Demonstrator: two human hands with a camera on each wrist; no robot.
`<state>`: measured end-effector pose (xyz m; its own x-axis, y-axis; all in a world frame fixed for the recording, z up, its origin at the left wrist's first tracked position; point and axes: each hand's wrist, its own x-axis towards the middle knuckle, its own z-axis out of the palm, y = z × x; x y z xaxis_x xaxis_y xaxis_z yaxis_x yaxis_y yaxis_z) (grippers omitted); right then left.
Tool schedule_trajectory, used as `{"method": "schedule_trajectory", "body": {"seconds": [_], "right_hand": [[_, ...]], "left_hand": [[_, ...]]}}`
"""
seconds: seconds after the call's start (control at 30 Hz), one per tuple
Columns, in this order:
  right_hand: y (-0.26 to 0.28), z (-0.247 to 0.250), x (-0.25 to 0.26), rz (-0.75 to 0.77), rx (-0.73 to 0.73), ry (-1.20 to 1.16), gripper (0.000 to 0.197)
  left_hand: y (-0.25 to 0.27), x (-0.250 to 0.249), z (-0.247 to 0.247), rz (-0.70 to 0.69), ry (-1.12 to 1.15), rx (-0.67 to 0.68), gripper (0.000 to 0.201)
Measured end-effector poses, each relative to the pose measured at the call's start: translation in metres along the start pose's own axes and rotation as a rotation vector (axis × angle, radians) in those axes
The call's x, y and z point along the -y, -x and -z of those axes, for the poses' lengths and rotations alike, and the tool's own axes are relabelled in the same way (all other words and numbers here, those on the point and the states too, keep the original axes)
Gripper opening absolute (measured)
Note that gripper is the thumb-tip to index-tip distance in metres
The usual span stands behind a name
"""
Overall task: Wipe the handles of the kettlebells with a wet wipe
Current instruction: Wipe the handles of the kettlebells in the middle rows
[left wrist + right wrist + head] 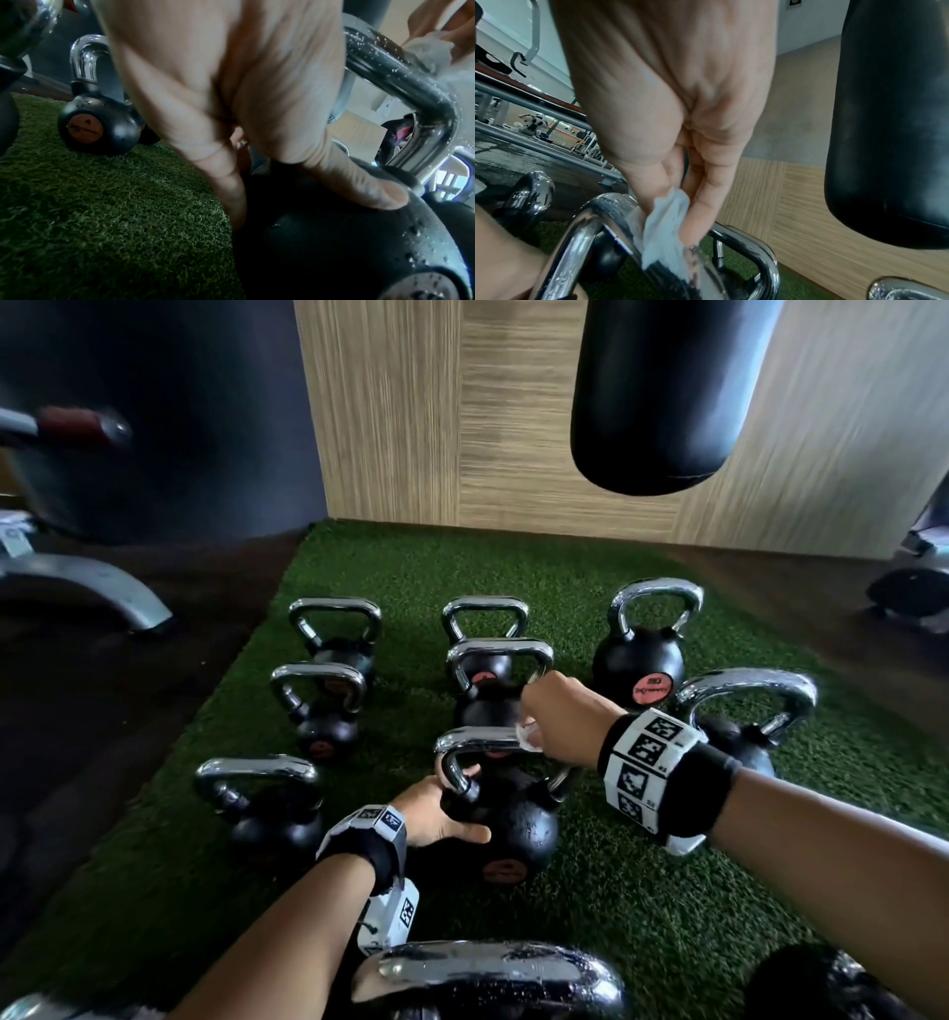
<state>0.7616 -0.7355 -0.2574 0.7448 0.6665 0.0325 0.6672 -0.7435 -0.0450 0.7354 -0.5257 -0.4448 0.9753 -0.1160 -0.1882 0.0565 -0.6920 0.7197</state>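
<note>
Item: kettlebell (506,819), black, chrome handle (482,737), standing on green turf (642,891) amid its fellows. Right hand (557,719), at the handle's far end from the left, pinched a white wet wipe (666,221) against the top bar, thumb and fingers pressed together on it. Left hand (436,814), at the handle's near upright, gripped the ball's shoulder, fingers curled, thumb flat, presumably to steady the weight against wiping pressure. Punching bag (667,392) hung beyond the kettlebell.
</note>
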Motion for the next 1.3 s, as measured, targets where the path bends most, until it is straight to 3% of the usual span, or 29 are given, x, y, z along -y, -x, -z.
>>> {"method": "schedule_trajectory", "body": {"seconds": [0.13,0.23,0.33,0.73,0.93,1.0,1.07,1.3], "right_hand": [[0.003,0.004,-0.012,-0.039,-0.001,0.103,0.015],[0.002,0.002,-0.007,0.006,-0.045,0.156,0.042],[0.004,-0.001,-0.002,0.045,-0.071,0.124,0.047],[0.000,-0.001,-0.018,-0.126,0.004,0.120,0.040],[-0.006,0.005,-0.027,-0.239,0.125,0.061,0.041],[-0.005,0.004,-0.033,-0.273,0.164,0.028,0.032],[-0.002,-0.001,-0.042,-0.291,0.157,-0.013,0.010],[0.011,-0.030,-0.075,-0.358,0.117,-0.267,0.021]], "left_hand": [[0.000,0.002,-0.001,0.010,0.030,-0.011,0.104],[-0.001,0.003,-0.002,0.018,0.044,-0.010,0.105],[-0.002,0.006,-0.002,0.031,0.038,-0.009,0.105],[0.000,0.005,-0.003,0.053,0.061,-0.013,0.105],[0.004,0.001,-0.003,0.068,0.059,-0.035,0.103],[0.005,0.000,-0.003,0.068,0.057,-0.032,0.102],[0.006,-0.002,-0.002,0.069,0.054,-0.030,0.101],[0.012,-0.009,0.002,0.086,0.041,-0.018,0.099]]}}
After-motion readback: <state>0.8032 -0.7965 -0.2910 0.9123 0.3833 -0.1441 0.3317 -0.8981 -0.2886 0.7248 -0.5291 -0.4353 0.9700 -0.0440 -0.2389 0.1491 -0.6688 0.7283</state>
